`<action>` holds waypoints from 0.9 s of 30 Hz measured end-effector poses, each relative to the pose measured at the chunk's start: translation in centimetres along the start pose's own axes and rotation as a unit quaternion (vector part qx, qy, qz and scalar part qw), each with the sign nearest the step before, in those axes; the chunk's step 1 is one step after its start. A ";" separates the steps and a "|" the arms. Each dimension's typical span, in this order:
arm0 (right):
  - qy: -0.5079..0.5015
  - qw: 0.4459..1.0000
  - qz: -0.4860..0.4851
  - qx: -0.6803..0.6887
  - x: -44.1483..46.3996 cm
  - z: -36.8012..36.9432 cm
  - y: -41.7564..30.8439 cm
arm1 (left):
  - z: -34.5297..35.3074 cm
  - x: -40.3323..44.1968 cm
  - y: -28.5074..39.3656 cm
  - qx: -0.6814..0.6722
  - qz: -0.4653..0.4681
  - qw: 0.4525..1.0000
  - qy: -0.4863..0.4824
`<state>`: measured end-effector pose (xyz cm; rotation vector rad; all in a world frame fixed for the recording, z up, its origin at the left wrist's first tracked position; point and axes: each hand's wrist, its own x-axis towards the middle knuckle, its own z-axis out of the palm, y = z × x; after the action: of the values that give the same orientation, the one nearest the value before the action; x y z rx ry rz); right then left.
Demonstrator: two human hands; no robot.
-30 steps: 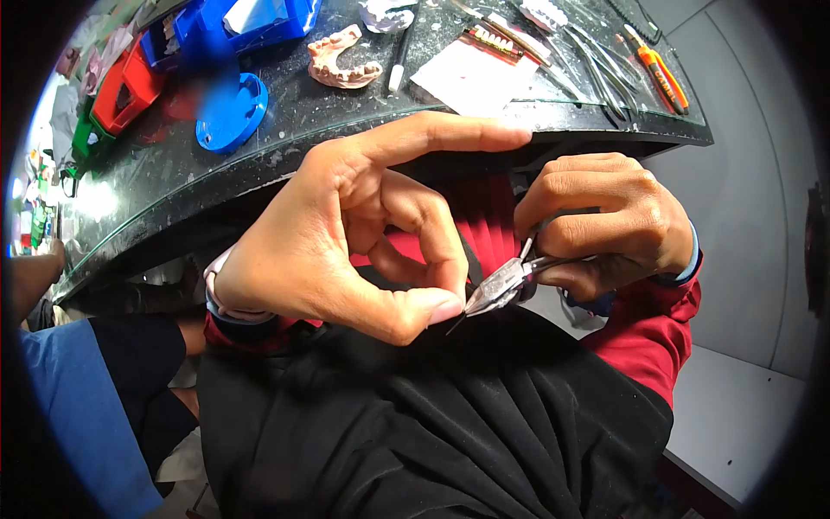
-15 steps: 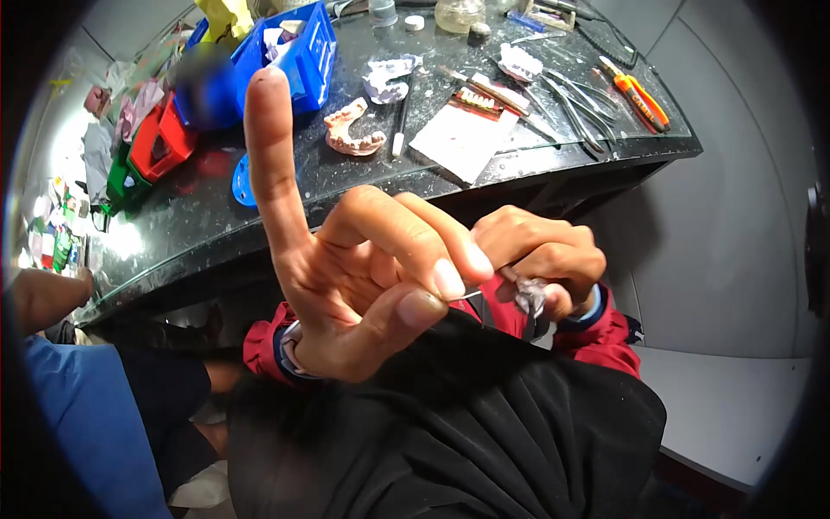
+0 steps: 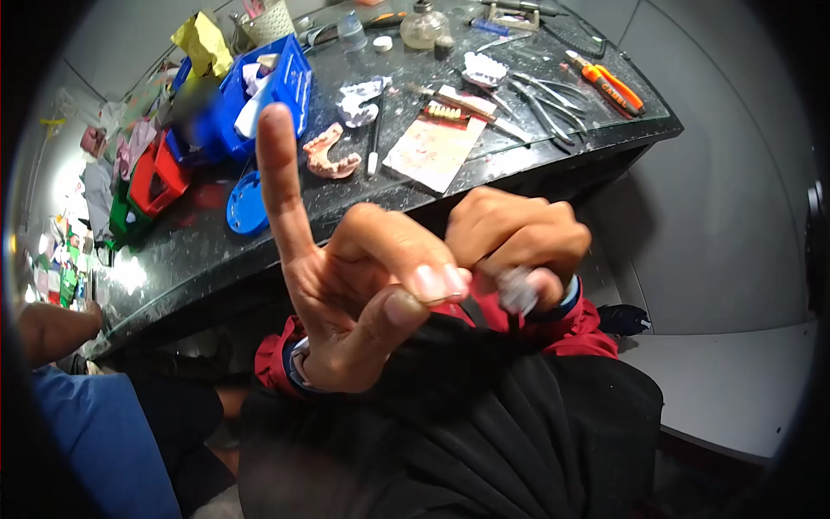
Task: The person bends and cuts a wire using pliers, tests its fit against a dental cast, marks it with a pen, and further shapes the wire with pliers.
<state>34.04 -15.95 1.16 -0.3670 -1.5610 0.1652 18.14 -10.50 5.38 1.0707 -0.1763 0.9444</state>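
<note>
My left hand (image 3: 346, 285) is raised over my lap, index finger pointing up, while the thumb and other fingertips pinch something thin that I can barely see. To its right, my right hand (image 3: 519, 238) is wrapped round small metal pliers (image 3: 517, 291), whose blurred head sticks out by the thumb. Past my hands, a pink dental cast (image 3: 331, 154) lies on the dark bench beside a white-tipped pen (image 3: 373, 163). A stained white pad (image 3: 432, 154) carries a strip of teeth (image 3: 446, 111).
More pliers (image 3: 553, 108), orange cutters (image 3: 609, 84), white casts (image 3: 484, 69) and a glass jar (image 3: 424, 28) stand or lie on the bench (image 3: 285, 259). Blue bins (image 3: 290, 82), a red bin (image 3: 162, 179) and a blue lid (image 3: 247, 205) are at left. A person in blue (image 3: 104, 424) sits at lower left.
My left hand has turned palm-up with its index finger raised, and its pinch has moved apart from the pliers' tips. The pliers' head has turned in my right hand. The view has shifted, showing more bench.
</note>
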 end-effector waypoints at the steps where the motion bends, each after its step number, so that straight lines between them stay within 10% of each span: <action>1: 0.039 0.997 0.013 -0.058 -0.1 -1.6 -0.7 | -0.1 0.0 0.0 0.001 0.003 1.000 0.006; 5: 0.200 0.820 0.242 -0.478 0.5 -9.2 -2.9 | -0.5 0.4 0.0 0.028 0.032 0.999 0.019; 7: 0.092 0.683 0.267 -0.673 -1.4 -14.2 -1.2 | -0.6 0.5 0.0 0.036 0.028 0.999 0.024; 11: -0.009 0.589 0.273 -0.760 -4.0 -17.5 2.7 | -0.7 0.6 -0.3 0.006 0.009 0.999 0.034; 15: 0.036 0.673 0.211 -0.708 -3.1 -18.9 3.1 | -0.8 0.5 -0.1 0.003 -0.003 0.999 0.039; 19: 0.090 0.500 0.257 -0.822 -2.4 -23.8 1.0 | -1.1 0.5 0.4 0.020 0.000 0.999 0.040; 21: 0.017 0.510 0.398 -0.762 -3.5 -27.5 1.2 | -1.2 0.6 0.6 0.023 0.007 0.999 0.040; 27: -0.059 0.636 0.299 -0.709 -3.8 -29.6 0.3 | -2.2 0.6 0.7 -0.011 -0.003 1.000 0.000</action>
<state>63.36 -20.61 -1.61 -2.1655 -1.3233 -0.6279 17.32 -8.22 5.10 1.0511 -0.1824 0.9343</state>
